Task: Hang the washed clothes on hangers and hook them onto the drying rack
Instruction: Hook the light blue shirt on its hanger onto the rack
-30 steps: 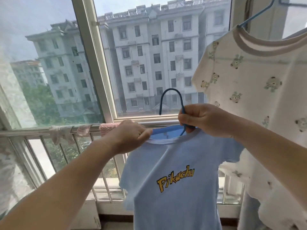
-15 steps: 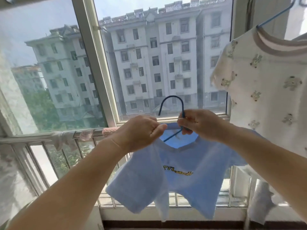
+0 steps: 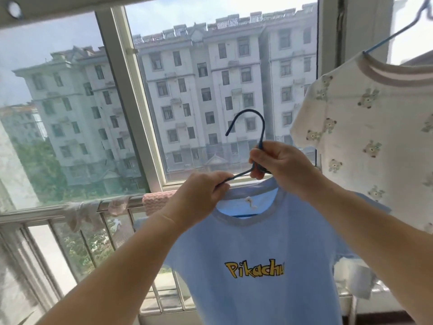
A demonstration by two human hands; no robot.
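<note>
1. Holding a light blue T-shirt with yellow "Pikachu" lettering [image 3: 257, 259] up before the window, I see it draped on a dark blue wire hanger [image 3: 254, 127].
2. My left hand [image 3: 199, 195] pinches the hanger's arm and the collar together.
3. My right hand [image 3: 281, 165] curls round the hanger's neck below the hook.
4. A white bear-print T-shirt [image 3: 365, 127] hangs to the right.

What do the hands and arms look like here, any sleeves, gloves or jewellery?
Both hands, left hand and right hand, are bare: no gloves, and no rings or watch visible. Both forearms are bare right to the picture's edge, so no sleeve shows. Nails look short and unpainted.
</note>
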